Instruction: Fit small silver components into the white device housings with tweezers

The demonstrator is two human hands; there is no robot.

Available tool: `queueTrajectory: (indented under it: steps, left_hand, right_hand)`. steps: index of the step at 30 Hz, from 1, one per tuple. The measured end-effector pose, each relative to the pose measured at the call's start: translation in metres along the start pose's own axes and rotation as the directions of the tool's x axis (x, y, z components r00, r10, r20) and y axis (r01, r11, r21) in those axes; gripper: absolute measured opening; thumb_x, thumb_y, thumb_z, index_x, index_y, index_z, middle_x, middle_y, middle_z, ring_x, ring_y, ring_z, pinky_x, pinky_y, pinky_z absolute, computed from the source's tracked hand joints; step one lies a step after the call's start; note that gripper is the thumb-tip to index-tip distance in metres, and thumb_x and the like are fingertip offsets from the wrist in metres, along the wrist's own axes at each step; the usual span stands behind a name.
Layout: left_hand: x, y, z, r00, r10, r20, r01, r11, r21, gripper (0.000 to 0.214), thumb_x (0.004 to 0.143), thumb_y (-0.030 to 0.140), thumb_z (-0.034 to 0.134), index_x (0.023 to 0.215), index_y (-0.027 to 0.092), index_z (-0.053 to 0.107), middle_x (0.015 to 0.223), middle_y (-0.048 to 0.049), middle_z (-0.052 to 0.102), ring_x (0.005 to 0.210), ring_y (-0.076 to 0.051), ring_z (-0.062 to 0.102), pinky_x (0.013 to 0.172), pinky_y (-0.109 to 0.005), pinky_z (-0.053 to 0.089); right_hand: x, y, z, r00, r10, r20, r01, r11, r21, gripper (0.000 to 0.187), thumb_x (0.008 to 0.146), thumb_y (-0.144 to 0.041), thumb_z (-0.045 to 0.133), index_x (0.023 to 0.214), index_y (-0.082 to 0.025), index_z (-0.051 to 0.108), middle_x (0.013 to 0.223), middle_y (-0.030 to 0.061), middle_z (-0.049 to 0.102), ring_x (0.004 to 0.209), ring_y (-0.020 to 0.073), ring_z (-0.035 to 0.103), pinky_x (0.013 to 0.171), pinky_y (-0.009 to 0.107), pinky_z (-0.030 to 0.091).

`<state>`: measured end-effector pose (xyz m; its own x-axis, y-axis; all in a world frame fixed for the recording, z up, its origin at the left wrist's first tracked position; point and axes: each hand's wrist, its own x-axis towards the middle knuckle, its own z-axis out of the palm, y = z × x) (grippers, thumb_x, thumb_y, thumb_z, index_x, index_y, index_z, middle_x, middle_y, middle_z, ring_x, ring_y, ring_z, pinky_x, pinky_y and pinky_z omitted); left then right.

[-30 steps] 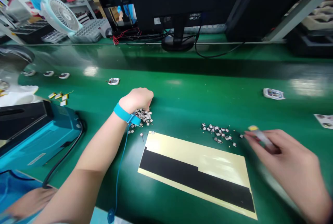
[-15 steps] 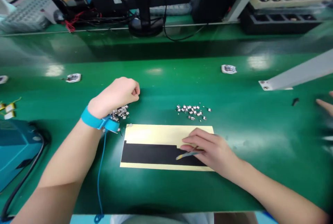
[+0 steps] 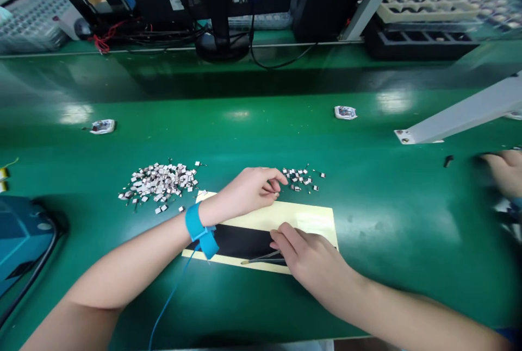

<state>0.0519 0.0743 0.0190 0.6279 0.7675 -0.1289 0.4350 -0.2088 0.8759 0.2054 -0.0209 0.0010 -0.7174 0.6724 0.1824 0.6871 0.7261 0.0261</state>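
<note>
My left hand [image 3: 247,192], with a blue wrist strap [image 3: 198,228] and cord, reaches over the yellow sheet [image 3: 314,218]. Its fingers are pinched together at the left edge of the small pile of tiny silver parts [image 3: 302,177]; what they hold is too small to name. My right hand [image 3: 308,256] rests on the sheet's right half and grips thin tweezers [image 3: 261,258], whose tips point left over the black strip [image 3: 240,241] on the sheet. A larger pile of the same silver parts [image 3: 159,183] lies to the left, uncovered.
A monitor stand [image 3: 220,41] and cables sit at the back. A white metal bar [image 3: 457,117] slants in from the right. Another person's hand [image 3: 503,171] is at the right edge. A blue device [image 3: 20,237] sits at the left. Small round pieces [image 3: 346,112] lie on the green belt.
My left hand moved right from the large pile to the small pile, uncovering the large one. My right hand slid slightly left and nearer on the sheet, still holding the tweezers.
</note>
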Motion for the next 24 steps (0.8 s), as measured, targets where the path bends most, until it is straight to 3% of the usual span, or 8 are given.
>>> queueTrajectory:
  steps: [4, 7, 9, 11, 14, 17, 19, 24]
  left_hand:
    - [0.002, -0.01, 0.012, 0.998, -0.07, -0.012, 0.056, 0.887, -0.459, 0.025, 0.066, 0.001, 0.055, 0.088, 0.013, 0.056, 0.075, -0.001, 0.059, 0.074, -0.011, 0.062, 0.067, -0.019, 0.05]
    - [0.003, -0.013, 0.017, 0.989, -0.061, -0.132, -0.024, 0.83, -0.557, 0.024, 0.065, 0.002, 0.058, 0.087, 0.013, 0.057, 0.074, -0.0009, 0.06, 0.071, -0.009, 0.061, 0.069, -0.018, 0.049]
    - [0.002, -0.013, 0.018, 0.963, -0.009, -0.27, -0.133, 0.852, -0.506, 0.023, 0.067, 0.004, 0.059, 0.088, 0.014, 0.058, 0.077, -0.0018, 0.062, 0.072, -0.008, 0.06, 0.07, -0.018, 0.049]
    - [-0.001, -0.011, 0.02, 0.911, 0.098, -0.402, -0.244, 0.911, -0.332, 0.017, 0.069, 0.006, 0.06, 0.084, 0.015, 0.06, 0.079, -0.0024, 0.063, 0.072, -0.008, 0.059, 0.069, -0.018, 0.049]
    - [-0.006, -0.009, 0.023, 0.809, 0.362, -0.462, -0.4, 0.916, 0.016, 0.013, 0.072, 0.005, 0.059, 0.081, 0.015, 0.061, 0.076, -0.0027, 0.063, 0.071, -0.009, 0.058, 0.066, -0.018, 0.048]
    - [-0.01, -0.01, 0.027, 0.73, 0.566, -0.384, -0.539, 0.822, 0.186, 0.016, 0.074, 0.002, 0.057, 0.086, 0.013, 0.059, 0.078, -0.0052, 0.063, 0.073, -0.011, 0.059, 0.066, -0.02, 0.048]
    - [-0.011, -0.01, 0.028, 0.717, 0.609, -0.339, -0.57, 0.793, 0.217, 0.018, 0.075, 0.001, 0.055, 0.089, 0.012, 0.058, 0.079, -0.0065, 0.063, 0.075, -0.012, 0.059, 0.067, -0.021, 0.049]
    - [-0.01, -0.008, 0.029, 0.741, 0.585, -0.33, -0.543, 0.811, 0.218, 0.019, 0.075, 0.003, 0.055, 0.092, 0.013, 0.055, 0.079, -0.0054, 0.063, 0.075, -0.011, 0.059, 0.067, -0.02, 0.049]
  right_hand:
    - [0.001, 0.009, 0.005, 0.996, 0.079, 0.052, -0.091, 0.948, 0.304, 0.011, 0.073, -0.005, 0.053, 0.069, -0.013, 0.058, 0.064, 0.0024, 0.057, 0.046, 0.0117, 0.055, 0.038, 0.022, 0.038]
    - [0.003, 0.023, 0.0, 0.979, 0.172, 0.109, -0.202, 0.745, 0.636, 0.014, 0.068, -0.003, 0.057, 0.074, -0.015, 0.057, 0.071, 0.0014, 0.06, 0.057, 0.0106, 0.057, 0.047, 0.019, 0.042]
    - [0.005, 0.035, -0.006, 0.927, 0.359, 0.106, -0.307, 0.567, 0.765, 0.008, 0.069, -0.011, 0.059, 0.073, -0.017, 0.057, 0.071, 0.0009, 0.059, 0.056, 0.0092, 0.054, 0.046, 0.018, 0.039]
    - [0.009, 0.045, -0.01, 0.804, 0.576, 0.144, -0.416, 0.373, 0.83, 0.009, 0.071, -0.023, 0.061, 0.076, -0.018, 0.055, 0.069, 0.0006, 0.059, 0.047, 0.0072, 0.045, 0.041, 0.019, 0.033]
    - [0.017, 0.055, -0.01, 0.662, 0.673, 0.33, -0.466, 0.026, 0.884, 0.028, 0.068, -0.032, 0.063, 0.09, -0.017, 0.052, 0.067, 0.0006, 0.06, 0.045, 0.0071, 0.042, 0.043, 0.021, 0.031]
    - [0.022, 0.055, -0.005, 0.65, 0.598, 0.469, -0.385, -0.273, 0.881, 0.037, 0.067, -0.031, 0.066, 0.097, -0.017, 0.05, 0.068, -0.0001, 0.061, 0.057, 0.0089, 0.05, 0.049, 0.021, 0.034]
    - [0.023, 0.052, -0.003, 0.639, 0.567, 0.52, -0.325, -0.413, 0.851, 0.04, 0.065, -0.028, 0.068, 0.099, -0.018, 0.049, 0.069, -0.001, 0.06, 0.058, 0.0074, 0.049, 0.046, 0.018, 0.031]
    - [0.02, 0.051, -0.002, 0.637, 0.539, 0.551, -0.238, -0.542, 0.806, 0.041, 0.064, -0.022, 0.07, 0.1, -0.02, 0.049, 0.068, -0.0033, 0.058, 0.049, 0.0036, 0.042, 0.04, 0.016, 0.023]
